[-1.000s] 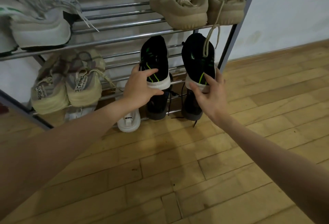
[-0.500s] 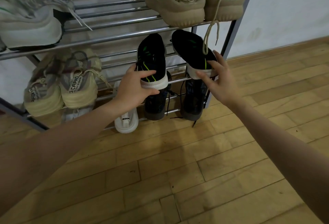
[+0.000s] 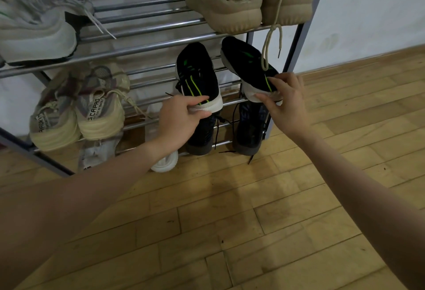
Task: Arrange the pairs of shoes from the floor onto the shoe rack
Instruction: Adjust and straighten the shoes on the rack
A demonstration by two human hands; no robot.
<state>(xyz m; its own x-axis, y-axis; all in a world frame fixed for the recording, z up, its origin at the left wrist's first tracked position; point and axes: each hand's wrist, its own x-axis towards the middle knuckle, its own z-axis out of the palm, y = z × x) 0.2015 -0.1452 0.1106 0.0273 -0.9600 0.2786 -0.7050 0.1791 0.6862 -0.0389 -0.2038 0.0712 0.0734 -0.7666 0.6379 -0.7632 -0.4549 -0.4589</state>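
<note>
Two black shoes with green stripes and white soles lie on the middle tier of the metal shoe rack [image 3: 147,45]. My left hand [image 3: 181,119] grips the heel of the left black shoe [image 3: 197,71], which points straight back. My right hand [image 3: 284,103] pinches the heel of the right black shoe [image 3: 247,64], which is angled with its toe turned left. A loose beige lace hangs over that shoe from the tier above.
Beige shoes [image 3: 232,2] sit on the top tier at right, grey-white shoes [image 3: 36,27] at left. Cream sneakers [image 3: 78,107] occupy the middle tier's left. Dark shoes [image 3: 248,128] and white shoes [image 3: 164,163] fill the bottom tier. Wooden floor [image 3: 230,220] lies in front.
My right hand has swung the right black shoe so its toe turns left and its heel moves right. My left hand has kept its hold on the left shoe.
</note>
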